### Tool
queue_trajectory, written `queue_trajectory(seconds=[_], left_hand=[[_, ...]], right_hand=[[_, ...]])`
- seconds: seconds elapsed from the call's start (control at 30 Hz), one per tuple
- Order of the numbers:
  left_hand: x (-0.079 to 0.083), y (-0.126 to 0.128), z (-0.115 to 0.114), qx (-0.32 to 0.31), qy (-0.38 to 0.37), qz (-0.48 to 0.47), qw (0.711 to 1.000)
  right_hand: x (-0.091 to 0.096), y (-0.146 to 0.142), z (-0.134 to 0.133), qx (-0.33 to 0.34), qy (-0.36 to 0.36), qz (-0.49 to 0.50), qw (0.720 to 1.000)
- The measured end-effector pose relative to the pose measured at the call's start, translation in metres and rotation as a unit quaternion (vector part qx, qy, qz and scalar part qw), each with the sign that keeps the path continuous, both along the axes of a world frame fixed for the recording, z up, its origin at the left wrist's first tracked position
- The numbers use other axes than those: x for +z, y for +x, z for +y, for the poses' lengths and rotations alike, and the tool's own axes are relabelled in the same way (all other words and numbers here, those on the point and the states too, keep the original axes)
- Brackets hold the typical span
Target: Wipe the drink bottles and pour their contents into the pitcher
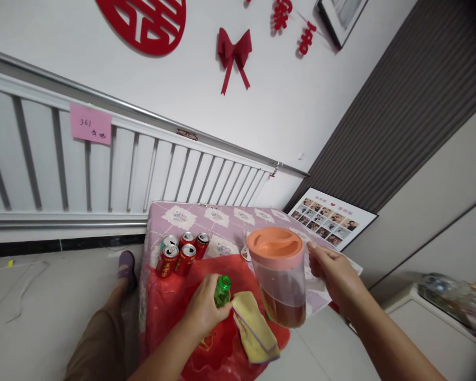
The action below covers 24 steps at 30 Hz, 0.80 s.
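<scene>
My left hand [202,309] is closed around a green bottle [222,290], with its uncapped mouth pointing up. Most of the bottle is hidden by the hand. On the right, my right hand [337,272] grips a clear plastic pitcher [280,288] by its handle side. An orange lid [275,244] covers the pitcher, and brown liquid fills its lower part. Between the bottle and the pitcher lies a folded yellow cloth [254,328] with a purple edge. Under these is a red plastic sheet [174,301].
Several opened drink cans [187,256], mostly red, stand together at the table's left. A purple patterned tablecloth [162,218] covers the table. Behind it are a white radiator [206,172] and a leaning photo board [325,217]. A foot [127,270] is at the left.
</scene>
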State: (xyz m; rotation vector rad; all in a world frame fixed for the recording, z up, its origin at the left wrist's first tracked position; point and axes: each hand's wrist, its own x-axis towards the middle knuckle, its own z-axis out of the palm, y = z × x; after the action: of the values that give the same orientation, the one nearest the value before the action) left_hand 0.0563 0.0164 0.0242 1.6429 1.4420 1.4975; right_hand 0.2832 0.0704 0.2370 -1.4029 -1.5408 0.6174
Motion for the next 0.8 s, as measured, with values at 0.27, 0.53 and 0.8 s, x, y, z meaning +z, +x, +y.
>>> queue_trajectory(seconds=[0.27,0.53,0.8], left_hand=[[0.007,-0.002,-0.003,-0.008,-0.011,0.002,1.000],[0.005,-0.003,0.000,-0.009,-0.016,0.007,1.000],[0.006,-0.005,0.000,-0.009,-0.019,0.010,1.000]], right_hand=[[-0.008,0.001,-0.015,0.009,-0.033,-0.091,0.995],[-0.008,-0.012,-0.025,0.017,-0.071,-0.132,0.989],[-0.005,-0.023,-0.021,0.058,-0.039,-0.174,0.982]])
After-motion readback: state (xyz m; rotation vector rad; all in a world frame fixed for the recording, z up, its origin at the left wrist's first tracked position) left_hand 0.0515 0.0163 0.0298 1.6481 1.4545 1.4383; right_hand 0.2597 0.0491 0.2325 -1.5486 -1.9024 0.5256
